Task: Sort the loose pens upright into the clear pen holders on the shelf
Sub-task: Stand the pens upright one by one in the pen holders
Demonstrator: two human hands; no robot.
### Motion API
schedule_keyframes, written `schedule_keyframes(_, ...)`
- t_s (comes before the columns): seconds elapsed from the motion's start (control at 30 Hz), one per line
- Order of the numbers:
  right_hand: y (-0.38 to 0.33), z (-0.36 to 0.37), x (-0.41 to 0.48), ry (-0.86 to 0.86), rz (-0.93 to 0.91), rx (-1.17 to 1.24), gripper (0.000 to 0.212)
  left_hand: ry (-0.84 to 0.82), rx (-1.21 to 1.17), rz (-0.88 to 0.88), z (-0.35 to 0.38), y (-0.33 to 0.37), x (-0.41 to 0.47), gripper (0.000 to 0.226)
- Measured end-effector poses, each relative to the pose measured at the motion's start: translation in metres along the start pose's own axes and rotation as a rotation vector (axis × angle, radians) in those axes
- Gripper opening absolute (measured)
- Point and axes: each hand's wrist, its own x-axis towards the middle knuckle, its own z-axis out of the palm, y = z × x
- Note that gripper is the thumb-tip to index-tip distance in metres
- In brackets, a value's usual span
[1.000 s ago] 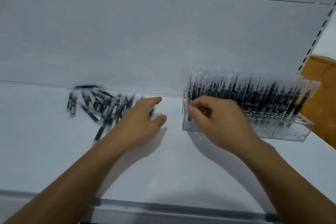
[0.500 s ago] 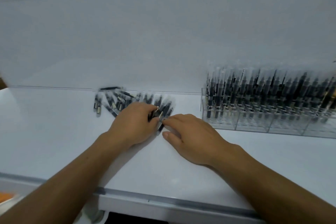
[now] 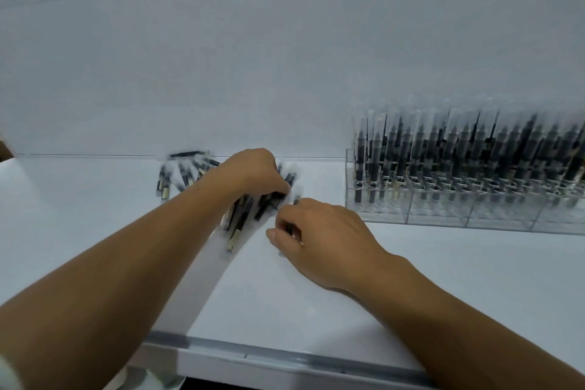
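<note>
A pile of loose black pens in clear wrappers lies on the white shelf, left of centre. My left hand reaches over the pile, its fingers curled round a bunch of pens that fans out beneath it. Just to the right, my right hand rests on the shelf and pinches a single pen between thumb and fingers; most of that pen is hidden. The clear pen holder stands at the right, packed with several upright black pens.
The shelf's white back panel rises right behind the pile and the holder. A grey metal front edge runs along the shelf near me. Bare shelf surface lies between my hands and the holder.
My left hand has closed on a bunch of pens and drawn them nearer. My right hand, at the holder a second ago, has come left to the pile and now pinches a pen.
</note>
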Motion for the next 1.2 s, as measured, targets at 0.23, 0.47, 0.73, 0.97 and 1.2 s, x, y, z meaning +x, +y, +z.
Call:
schedule_keyframes(0.23, 0.004, 0.001, 0.002, 0.019, 0.096, 0.062, 0.031, -0.058, 0.051, -0.053, -0.003, 0.011, 0.013, 0.028)
schedule_keyframes(0.47, 0.007, -0.005, 0.001, -0.034, 0.185, 0.207, 0.003, -0.027, 0.098, -0.032, -0.002, 0.017, 0.013, 0.036)
schedule_keyframes(0.73, 0.008, -0.007, 0.0, -0.029, 0.228, 0.317, 0.005, 0.042, -0.311, -0.088, 0.0, -0.006, 0.005, 0.025)
schedule_keyframes(0.97, 0.008, -0.041, -0.011, -0.015, 0.248, 0.444, 0.01, 0.074, -1.036, -0.006, 0.001, -0.015, -0.027, 0.018)
schedule_keyframes(1.2, 0.019, -0.092, -0.029, -0.029, 0.186, 0.5, 0.032, 0.16, -1.461, 0.173, 0.007, 0.005, -0.051, 0.015)
